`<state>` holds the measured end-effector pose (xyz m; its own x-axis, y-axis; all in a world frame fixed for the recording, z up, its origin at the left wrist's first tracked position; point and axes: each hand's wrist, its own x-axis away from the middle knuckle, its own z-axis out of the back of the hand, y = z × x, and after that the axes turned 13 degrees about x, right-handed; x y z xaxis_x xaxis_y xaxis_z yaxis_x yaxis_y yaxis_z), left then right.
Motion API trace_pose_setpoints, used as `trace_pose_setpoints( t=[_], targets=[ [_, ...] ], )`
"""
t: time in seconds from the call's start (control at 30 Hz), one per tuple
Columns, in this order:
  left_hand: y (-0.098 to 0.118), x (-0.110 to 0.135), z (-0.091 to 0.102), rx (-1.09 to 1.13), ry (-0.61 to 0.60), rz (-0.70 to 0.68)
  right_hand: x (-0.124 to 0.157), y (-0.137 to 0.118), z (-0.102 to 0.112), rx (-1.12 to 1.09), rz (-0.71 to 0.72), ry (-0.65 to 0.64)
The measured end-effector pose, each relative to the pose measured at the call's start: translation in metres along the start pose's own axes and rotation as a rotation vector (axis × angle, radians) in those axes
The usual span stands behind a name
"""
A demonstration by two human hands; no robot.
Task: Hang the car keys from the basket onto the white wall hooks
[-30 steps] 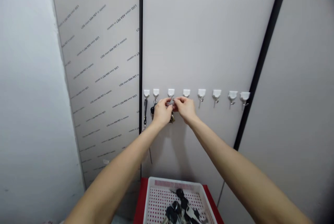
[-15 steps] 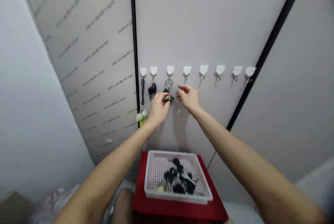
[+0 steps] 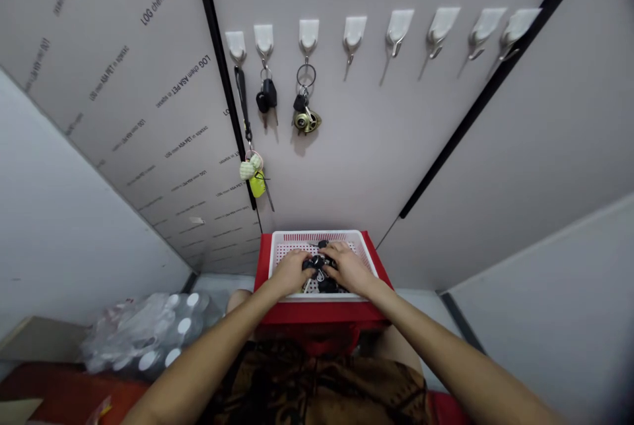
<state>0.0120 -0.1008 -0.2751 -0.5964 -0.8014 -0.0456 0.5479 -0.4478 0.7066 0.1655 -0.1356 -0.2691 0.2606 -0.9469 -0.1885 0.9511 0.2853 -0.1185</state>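
Low in front of me, both hands are inside a white plastic basket (image 3: 365,255) with a heap of black-headed keys (image 3: 327,285). My left hand (image 3: 291,273) has its fingers and thumb curled at the left side of a bunch of keys (image 3: 313,265). From the right, my right hand (image 3: 348,268) closes thumb and fingers about keys in the same heap; its fingertips are partly hidden. On the wall above, a bunch with a brass-coloured charm (image 3: 307,121) hangs by its ring from the third hook (image 3: 309,32).
Black keys (image 3: 267,94) hang on the second hook, a strap with green charms (image 3: 252,171) on the first. Several bare white hooks (image 3: 397,26) continue rightward. Under the basket is a red box (image 3: 321,311). Plastic-wrapped bottles (image 3: 173,329) stand at lower left.
Both hands have dropped from the hooks down into the basket. The bunch with the brass-coloured charm, at my left fingers before, now hangs free. My view has tipped downward.
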Motion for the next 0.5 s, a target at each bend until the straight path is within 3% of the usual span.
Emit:
trace_pose_setpoints(
  t=[0.23, 0.5],
  targets=[
    [0.000, -0.002, 0.000, 0.017, -0.023, -0.028, -0.010, -0.007, 0.000, 0.055, 0.043, -0.015],
    [0.002, -0.002, 0.001, 0.285, 0.028, -0.080, -0.011, -0.005, -0.002, -0.394, -0.198, 0.033]
  ],
)
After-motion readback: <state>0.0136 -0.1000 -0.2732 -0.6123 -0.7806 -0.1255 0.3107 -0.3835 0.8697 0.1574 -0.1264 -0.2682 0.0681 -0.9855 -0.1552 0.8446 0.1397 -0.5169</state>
